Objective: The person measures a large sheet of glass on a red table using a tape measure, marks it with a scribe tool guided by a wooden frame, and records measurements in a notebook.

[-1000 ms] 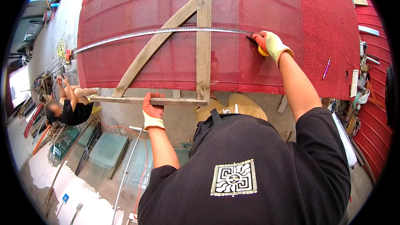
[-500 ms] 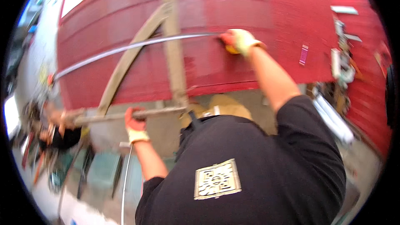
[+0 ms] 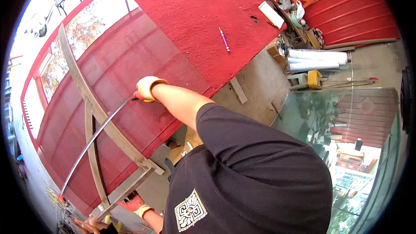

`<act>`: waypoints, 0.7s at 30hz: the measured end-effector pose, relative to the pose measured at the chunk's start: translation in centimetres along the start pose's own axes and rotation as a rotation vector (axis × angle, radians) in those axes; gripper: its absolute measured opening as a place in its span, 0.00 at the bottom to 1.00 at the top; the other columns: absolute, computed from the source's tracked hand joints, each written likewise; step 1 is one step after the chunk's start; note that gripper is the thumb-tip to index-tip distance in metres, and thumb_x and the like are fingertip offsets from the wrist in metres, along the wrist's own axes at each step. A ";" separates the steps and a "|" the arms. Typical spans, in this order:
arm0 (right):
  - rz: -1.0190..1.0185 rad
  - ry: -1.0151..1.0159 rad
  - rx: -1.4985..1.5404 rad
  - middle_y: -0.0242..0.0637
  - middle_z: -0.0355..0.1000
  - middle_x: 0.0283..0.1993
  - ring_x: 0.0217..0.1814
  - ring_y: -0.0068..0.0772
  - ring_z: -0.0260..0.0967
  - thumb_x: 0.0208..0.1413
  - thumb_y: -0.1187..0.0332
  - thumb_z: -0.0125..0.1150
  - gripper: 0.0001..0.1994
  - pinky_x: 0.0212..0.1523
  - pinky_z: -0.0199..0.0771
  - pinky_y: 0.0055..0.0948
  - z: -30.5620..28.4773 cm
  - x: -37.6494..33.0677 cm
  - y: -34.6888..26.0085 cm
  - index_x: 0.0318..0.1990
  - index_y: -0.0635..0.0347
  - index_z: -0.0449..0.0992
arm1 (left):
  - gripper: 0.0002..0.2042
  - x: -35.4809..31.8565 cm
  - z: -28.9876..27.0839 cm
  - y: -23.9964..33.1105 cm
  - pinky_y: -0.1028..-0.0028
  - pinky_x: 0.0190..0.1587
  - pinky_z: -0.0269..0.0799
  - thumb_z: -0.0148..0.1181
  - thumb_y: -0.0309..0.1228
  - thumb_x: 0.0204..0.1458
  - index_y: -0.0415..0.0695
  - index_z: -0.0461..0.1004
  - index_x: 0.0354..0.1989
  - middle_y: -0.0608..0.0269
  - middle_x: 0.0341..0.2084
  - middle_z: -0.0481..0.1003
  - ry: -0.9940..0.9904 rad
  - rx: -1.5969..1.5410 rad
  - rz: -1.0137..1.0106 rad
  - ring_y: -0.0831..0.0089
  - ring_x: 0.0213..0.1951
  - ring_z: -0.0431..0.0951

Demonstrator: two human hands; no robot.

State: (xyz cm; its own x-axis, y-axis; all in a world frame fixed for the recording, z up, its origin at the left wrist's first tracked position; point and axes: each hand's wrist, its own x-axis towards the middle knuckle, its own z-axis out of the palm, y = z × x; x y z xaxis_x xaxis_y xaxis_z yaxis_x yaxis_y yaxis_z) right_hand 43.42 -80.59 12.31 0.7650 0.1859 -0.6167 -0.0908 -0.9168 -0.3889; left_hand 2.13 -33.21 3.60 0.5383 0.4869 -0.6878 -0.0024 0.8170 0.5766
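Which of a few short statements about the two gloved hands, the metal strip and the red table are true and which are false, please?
1. The right hand grips one end of the long metal strip. True.
2. The metal strip lies over bare concrete only. False: it runs across a glass sheet on the red table.
3. The left hand is at the lower end of the wooden T-square. True, it sits by the wooden bar at the table's near edge.
4. Both hands are bare. False: each wears a light glove with a red-orange palm.
5. A pen lies on the red table beyond the glass. True.
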 end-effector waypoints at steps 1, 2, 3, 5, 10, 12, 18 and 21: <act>-0.021 0.005 0.008 0.53 0.82 0.60 0.65 0.57 0.80 0.68 0.42 0.58 0.28 0.64 0.79 0.52 -0.1 -0.4 0.3 0.58 0.57 0.87 | 0.53 -0.1 -1.2 -0.4 0.46 0.74 0.66 0.67 0.63 0.61 0.54 0.43 0.86 0.52 0.78 0.61 0.133 -0.031 0.024 0.51 0.73 0.67; -0.042 0.010 0.014 0.53 0.83 0.60 0.65 0.56 0.80 0.68 0.42 0.58 0.28 0.64 0.79 0.52 -0.2 -0.2 0.5 0.57 0.58 0.87 | 0.56 -0.4 -2.3 -0.8 0.47 0.74 0.65 0.66 0.65 0.61 0.56 0.37 0.87 0.53 0.80 0.59 0.267 -0.065 0.047 0.51 0.75 0.66; -0.058 -0.003 0.020 0.53 0.83 0.60 0.64 0.56 0.80 0.68 0.42 0.59 0.29 0.64 0.79 0.52 -0.1 0.1 0.8 0.57 0.58 0.87 | 0.57 -1.3 -3.1 -1.7 0.49 0.75 0.65 0.65 0.65 0.61 0.56 0.34 0.87 0.54 0.81 0.57 0.299 0.010 0.046 0.52 0.76 0.65; -0.095 -0.004 0.036 0.53 0.83 0.59 0.64 0.56 0.81 0.67 0.41 0.60 0.29 0.63 0.80 0.52 0.6 1.4 2.1 0.56 0.58 0.87 | 0.58 -4.3 -3.1 -3.6 0.52 0.76 0.64 0.63 0.66 0.61 0.56 0.29 0.87 0.54 0.83 0.54 0.359 0.169 0.042 0.53 0.77 0.64; -0.124 -0.039 0.091 0.47 0.84 0.60 0.63 0.48 0.82 0.62 0.45 0.71 0.25 0.63 0.82 0.49 -0.2 0.9 3.5 0.57 0.51 0.88 | 0.50 -6.9 -12.0 -7.9 0.56 0.71 0.71 0.65 0.61 0.63 0.52 0.46 0.86 0.51 0.73 0.68 0.246 0.321 -0.651 0.59 0.72 0.70; -0.144 0.032 0.055 0.43 0.86 0.56 0.61 0.44 0.84 0.60 0.47 0.73 0.21 0.60 0.84 0.44 0.5 1.6 3.9 0.52 0.49 0.90 | 0.47 -9.1 -12.7 -12.1 0.57 0.68 0.73 0.65 0.59 0.64 0.51 0.50 0.85 0.52 0.69 0.72 0.082 0.598 -0.757 0.61 0.68 0.73; -0.218 0.023 0.048 0.44 0.87 0.55 0.59 0.44 0.85 0.59 0.49 0.73 0.20 0.58 0.85 0.44 1.4 4.0 5.1 0.50 0.50 0.91 | 0.43 -12.4 -8.0 -20.3 0.58 0.64 0.76 0.64 0.56 0.66 0.49 0.54 0.83 0.54 0.63 0.75 -0.118 1.253 -0.601 0.63 0.62 0.76; -0.219 0.025 0.014 0.42 0.87 0.54 0.59 0.41 0.86 0.54 0.58 0.76 0.16 0.57 0.86 0.41 1.5 4.8 5.1 0.48 0.49 0.92 | 0.41 -11.7 -5.9 -21.3 0.59 0.62 0.77 0.64 0.54 0.67 0.48 0.56 0.82 0.55 0.61 0.76 -0.223 1.360 -0.585 0.64 0.59 0.77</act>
State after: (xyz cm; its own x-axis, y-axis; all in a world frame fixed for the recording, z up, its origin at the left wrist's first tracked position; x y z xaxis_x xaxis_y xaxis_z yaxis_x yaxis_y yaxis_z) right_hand 45.68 -83.83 6.39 0.7828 0.3714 -0.4993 0.0711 -0.8505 -0.5212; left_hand -9.08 -54.53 -3.22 0.3005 0.0428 -0.9528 0.9509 -0.0909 0.2958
